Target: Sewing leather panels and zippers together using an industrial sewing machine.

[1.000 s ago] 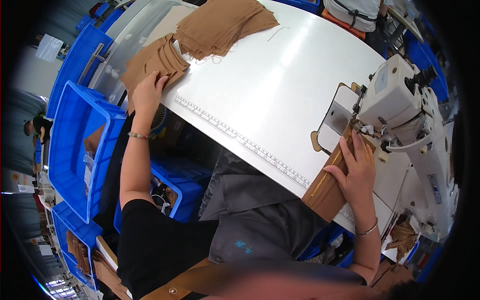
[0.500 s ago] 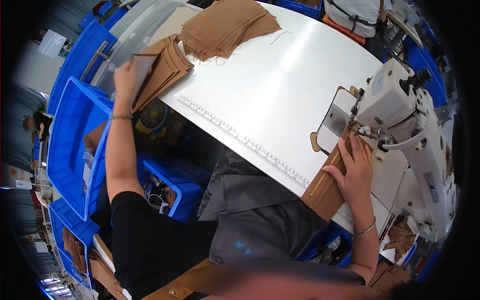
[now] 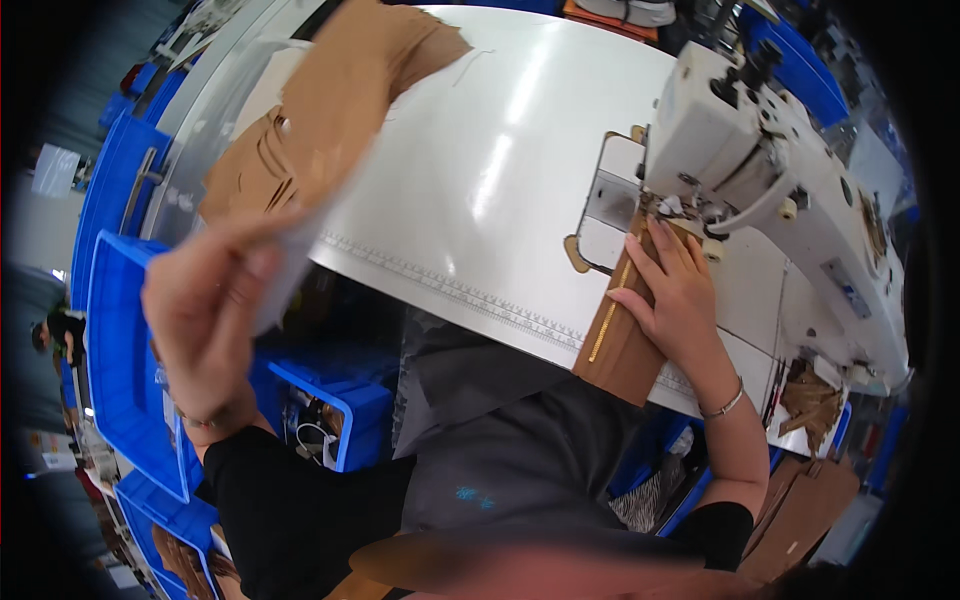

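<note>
My left hand [image 3: 215,300] is raised near the camera, blurred, gripping a tan fabric piece [image 3: 330,90] that trails up and away over the table's left end. My right hand [image 3: 675,290] lies flat, fingers spread, on a brown fabric strip with a zipper [image 3: 615,335] that runs from the table's front edge up to the needle of the white sewing machine [image 3: 760,150]. More tan fabric pieces [image 3: 245,170] lie stacked at the table's left end. The white table [image 3: 500,150] carries a ruler strip along its front edge.
Blue plastic bins [image 3: 115,340] stand to the left and below the table. Tan fabric scraps [image 3: 810,395] lie beside the machine at the right. Another person [image 3: 60,330] is at the far left edge. My dark-clothed lap fills the lower middle.
My left hand has lifted a tan fabric piece off the stack and swung it up toward the camera. The view has tilted closer to the machine. My right hand stays on the zipper strip.
</note>
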{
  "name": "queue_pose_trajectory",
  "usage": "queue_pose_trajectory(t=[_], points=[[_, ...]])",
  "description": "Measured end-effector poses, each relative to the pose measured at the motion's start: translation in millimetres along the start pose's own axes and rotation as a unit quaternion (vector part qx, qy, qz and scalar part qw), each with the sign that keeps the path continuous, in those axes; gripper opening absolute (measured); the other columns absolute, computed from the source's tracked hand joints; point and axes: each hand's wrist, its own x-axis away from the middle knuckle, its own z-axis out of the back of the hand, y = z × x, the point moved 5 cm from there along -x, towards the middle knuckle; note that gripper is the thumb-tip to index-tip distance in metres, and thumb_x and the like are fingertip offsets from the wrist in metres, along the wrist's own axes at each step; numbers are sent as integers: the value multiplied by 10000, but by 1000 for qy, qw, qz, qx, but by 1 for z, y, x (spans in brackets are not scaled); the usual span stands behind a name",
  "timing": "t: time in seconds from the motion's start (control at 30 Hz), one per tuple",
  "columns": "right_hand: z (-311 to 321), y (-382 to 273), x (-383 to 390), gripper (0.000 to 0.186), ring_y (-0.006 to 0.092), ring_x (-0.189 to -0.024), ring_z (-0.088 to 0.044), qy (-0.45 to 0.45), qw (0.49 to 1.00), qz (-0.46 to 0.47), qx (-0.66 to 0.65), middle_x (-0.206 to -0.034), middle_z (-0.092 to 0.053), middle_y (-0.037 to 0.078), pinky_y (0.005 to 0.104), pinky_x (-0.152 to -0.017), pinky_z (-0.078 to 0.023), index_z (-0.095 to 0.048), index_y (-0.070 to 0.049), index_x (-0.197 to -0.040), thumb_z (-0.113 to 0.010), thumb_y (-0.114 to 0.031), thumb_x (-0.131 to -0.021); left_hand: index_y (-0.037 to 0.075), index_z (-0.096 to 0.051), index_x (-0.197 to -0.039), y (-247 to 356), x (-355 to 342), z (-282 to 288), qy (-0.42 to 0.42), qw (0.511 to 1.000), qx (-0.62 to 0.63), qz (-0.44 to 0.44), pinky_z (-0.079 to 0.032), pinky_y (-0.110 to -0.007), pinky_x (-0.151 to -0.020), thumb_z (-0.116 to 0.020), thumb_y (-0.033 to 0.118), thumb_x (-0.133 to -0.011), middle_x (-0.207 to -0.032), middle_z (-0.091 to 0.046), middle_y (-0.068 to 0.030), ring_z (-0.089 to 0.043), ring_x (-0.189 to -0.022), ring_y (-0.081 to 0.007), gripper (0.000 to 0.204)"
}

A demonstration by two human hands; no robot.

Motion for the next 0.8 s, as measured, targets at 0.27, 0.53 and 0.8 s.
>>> queue_pose_trajectory(t=[0.27, 0.53, 0.8], points=[[1, 1, 0, 719, 360, -1274, -596, 12, 999, -3, -38, -1460, -561, 232, 544, -1114, -392, -683, -41, -1309, -739, -590, -846, 9, -739, -1212, -53, -74, -183, -356, 927, 118, 0, -576, -376, -810, -752, 317, -953, -1007, -772, -185, -736, -895, -295, 403], [0, 2, 0, 626, 342, -1167, -637, 27, 999, 2, -39, -1414, -600, 229, 562, -1127, -383, -689, -51, -1310, -744, -508, -885, 24, -758, -1020, -109, -169, -261, -156, 982, -93, -48, -529, -337, -705, -848, 265, -848, -934, -710, -98, -624, -760, -182, 309], [-3, 4, 3, 583, 367, -1361, -562, -19, 1000, -6, -19, -1485, -547, 229, 455, -967, -468, -660, -93, -1365, -747, -446, -909, 52, -585, -820, -58, -123, -210, -381, 855, 352, 18, -477, -235, -672, -805, 104, -852, -910, -680, -35, -598, -753, -87, 228]])
